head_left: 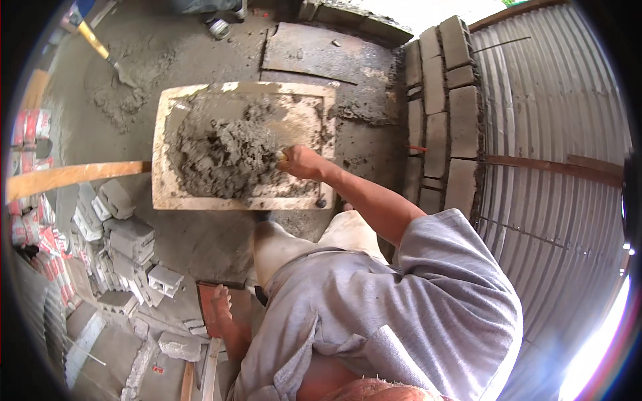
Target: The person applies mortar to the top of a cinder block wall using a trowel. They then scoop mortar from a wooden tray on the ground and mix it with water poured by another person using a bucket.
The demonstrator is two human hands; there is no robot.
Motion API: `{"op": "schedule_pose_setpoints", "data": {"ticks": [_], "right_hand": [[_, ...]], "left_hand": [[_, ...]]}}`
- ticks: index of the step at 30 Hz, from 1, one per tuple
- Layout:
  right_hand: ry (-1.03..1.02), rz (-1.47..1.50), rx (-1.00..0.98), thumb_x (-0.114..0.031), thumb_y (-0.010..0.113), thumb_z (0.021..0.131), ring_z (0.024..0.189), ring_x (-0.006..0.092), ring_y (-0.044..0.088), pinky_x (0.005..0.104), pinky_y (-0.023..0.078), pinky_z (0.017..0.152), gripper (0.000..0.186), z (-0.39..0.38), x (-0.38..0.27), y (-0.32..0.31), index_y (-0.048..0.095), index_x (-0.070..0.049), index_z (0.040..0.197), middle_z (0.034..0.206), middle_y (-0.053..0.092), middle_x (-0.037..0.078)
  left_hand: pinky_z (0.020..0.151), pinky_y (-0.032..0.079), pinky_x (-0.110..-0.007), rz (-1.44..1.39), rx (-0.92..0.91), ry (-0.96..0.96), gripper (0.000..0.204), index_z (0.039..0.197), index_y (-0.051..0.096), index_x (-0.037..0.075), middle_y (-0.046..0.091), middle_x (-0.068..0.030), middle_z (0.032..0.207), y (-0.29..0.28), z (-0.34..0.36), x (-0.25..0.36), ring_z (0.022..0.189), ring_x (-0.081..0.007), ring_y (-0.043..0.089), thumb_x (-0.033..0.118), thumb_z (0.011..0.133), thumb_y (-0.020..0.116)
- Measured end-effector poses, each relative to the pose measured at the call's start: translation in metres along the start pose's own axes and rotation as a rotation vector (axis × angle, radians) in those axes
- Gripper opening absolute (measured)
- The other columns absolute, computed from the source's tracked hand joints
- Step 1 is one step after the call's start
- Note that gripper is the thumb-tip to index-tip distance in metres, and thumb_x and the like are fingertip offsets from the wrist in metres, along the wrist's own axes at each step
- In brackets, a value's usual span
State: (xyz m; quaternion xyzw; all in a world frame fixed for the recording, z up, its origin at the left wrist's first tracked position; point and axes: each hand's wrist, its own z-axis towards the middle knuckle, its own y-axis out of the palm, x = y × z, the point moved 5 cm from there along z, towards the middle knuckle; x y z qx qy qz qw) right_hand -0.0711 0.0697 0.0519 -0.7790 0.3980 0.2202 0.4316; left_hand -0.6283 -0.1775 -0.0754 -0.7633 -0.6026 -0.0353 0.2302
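A heap of wet grey mortar [231,157] lies on an off-white rectangular panel [200,202] with a raised border. My right hand [304,162] is closed around the handle of a tool, probably a trowel, at the right side of the heap. Only a yellowish bit of the handle [281,156] shows; the rest is hidden by my hand and the mortar. Down at my left side, my left hand [224,307] hangs with its fingers stretched and apart. Behind it is a reddish-brown board [208,311], and I see nothing gripped there.
A shovel [100,47] with a yellow handle stands in mortar at the far left. Concrete blocks [130,237] and red-and-white bags [40,227] are stacked left, near a wooden plank [80,179]. A block wall [435,113] and corrugated metal sheeting [548,120] stand on the right.
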Motion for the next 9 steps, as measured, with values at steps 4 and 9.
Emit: {"op": "schedule_pose_setpoints", "data": {"ticks": [4,9], "right_hand": [[-0.078,-0.008,0.011,-0.036,0.064,0.085,0.076,0.0344,0.065,0.0445,0.05,0.07,0.041,-0.027,0.041,-0.061,0.064,0.005,0.089,0.081,0.066,0.025],[0.051,0.085,-0.086,-0.031,0.064,0.082,0.08,0.0339,0.068,0.0431,0.052,0.074,0.035,-0.088,0.109,-0.152,0.069,0.004,0.088,0.083,0.068,0.027]], "left_hand": [[0.081,0.045,-0.037,0.056,-0.018,0.101,0.057,0.141,0.049,0.011,0.059,-0.0025,0.121,0.069,-0.025,0.033,0.099,-0.0205,0.056,0.033,0.092,0.066],[0.091,0.043,-0.044,0.179,-0.101,-0.139,0.061,0.147,0.044,0.018,0.055,-0.0047,0.127,0.189,-0.101,0.04,0.105,-0.0204,0.055,0.036,0.093,0.066]]}}
